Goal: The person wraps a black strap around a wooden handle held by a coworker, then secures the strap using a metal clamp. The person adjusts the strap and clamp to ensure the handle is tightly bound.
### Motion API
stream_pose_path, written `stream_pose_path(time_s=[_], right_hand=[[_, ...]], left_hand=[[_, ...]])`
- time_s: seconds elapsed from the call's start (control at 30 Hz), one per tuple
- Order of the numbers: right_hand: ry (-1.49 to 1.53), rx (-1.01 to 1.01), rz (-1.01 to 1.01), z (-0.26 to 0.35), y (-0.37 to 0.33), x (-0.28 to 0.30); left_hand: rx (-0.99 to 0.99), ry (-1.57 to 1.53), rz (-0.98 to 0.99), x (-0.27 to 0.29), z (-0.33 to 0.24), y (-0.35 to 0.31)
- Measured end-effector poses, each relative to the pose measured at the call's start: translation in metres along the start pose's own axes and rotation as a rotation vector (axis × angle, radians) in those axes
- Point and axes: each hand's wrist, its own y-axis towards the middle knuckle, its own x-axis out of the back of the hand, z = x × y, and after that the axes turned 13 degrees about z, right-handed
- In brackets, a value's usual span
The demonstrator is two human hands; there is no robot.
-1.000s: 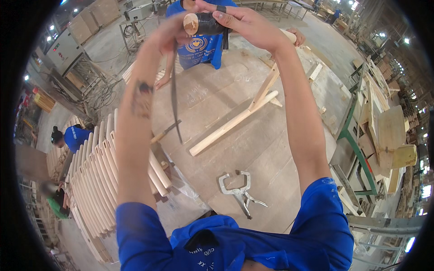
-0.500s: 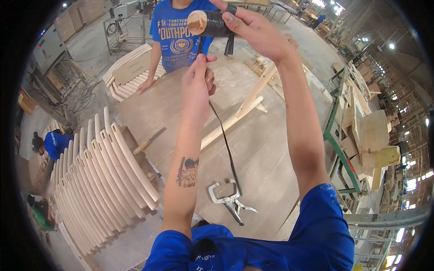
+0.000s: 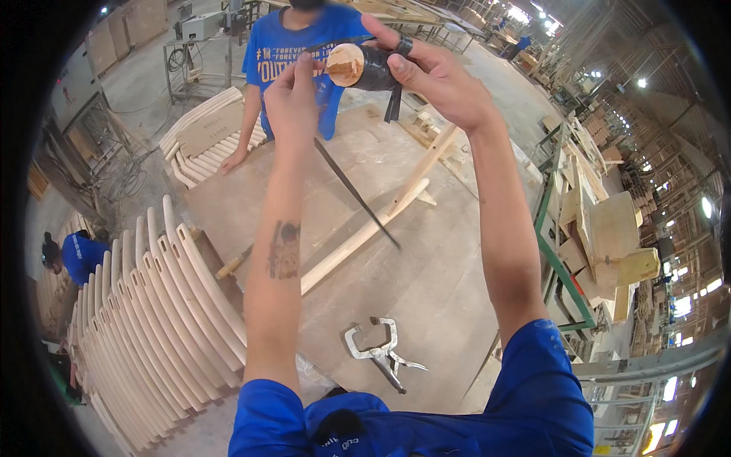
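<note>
I watch remotely: left hand [image 3: 292, 100] pinching a black strip [image 3: 352, 190], right hand [image 3: 451, 85] gripping a black-wrapped wooden cylinder [image 3: 346, 66], locking C-clamp [image 3: 383, 353] lying on the tabletop [image 3: 445, 286]

Head-worn fisheye, facing downward; left hand [image 3: 292, 100], right hand [image 3: 451, 87] near; worktable [image 3: 449, 293] beyond.

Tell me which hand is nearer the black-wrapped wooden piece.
Right. The right hand holds the wooden piece from its right side; the left hand is just left of its bare end, pinching the black strip.
</note>
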Motion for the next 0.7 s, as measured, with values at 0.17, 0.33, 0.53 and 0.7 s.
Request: stream_pose_path(time_s=[0.17,0.33,0.53,0.7], right_hand=[[-0.077,-0.035,0.076,0.013,0.011,-0.001],[-0.105,-0.053,0.063,0.014,0.0,0.003],[0.052,-0.013,0.077,0.009,0.004,0.001],[-0.176,0.081,-0.051,0.005,0.008,-0.008]], left_hand=[[0.003,0.129,0.16,0.011,0.008,-0.028],[0.029,0.32,0.251,-0.013,-0.021,-0.124],[-0.255,0.522,0.293,-0.039,-0.053,-0.175],[-0.313,0.829,0.442,-0.049,-0.116,-0.185]])
